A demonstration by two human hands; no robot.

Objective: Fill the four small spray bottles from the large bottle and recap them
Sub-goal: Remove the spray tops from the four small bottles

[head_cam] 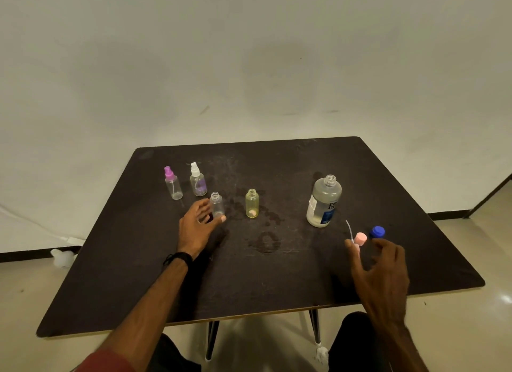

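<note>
On the dark table (277,283) stand four small bottles. A clear one with a purple spray cap (173,184) and a clear one with a white spray cap (197,181) are at the back left. An uncapped clear bottle (217,205) stands by my left hand (197,227), whose spread fingers curve around it, thumb at its base. An uncapped yellow bottle (252,204) stands in the middle. The large bottle (324,202) is uncapped at the right. My right hand (379,272) hovers with fingers apart just behind a pink spray cap (359,240) with its tube and a blue cap (377,231).
Wet marks (266,241) darken the table's middle. A white crumpled object (62,256) lies on the floor to the left. A wall stands close behind the table, and a dark post (487,197) leans at the far right.
</note>
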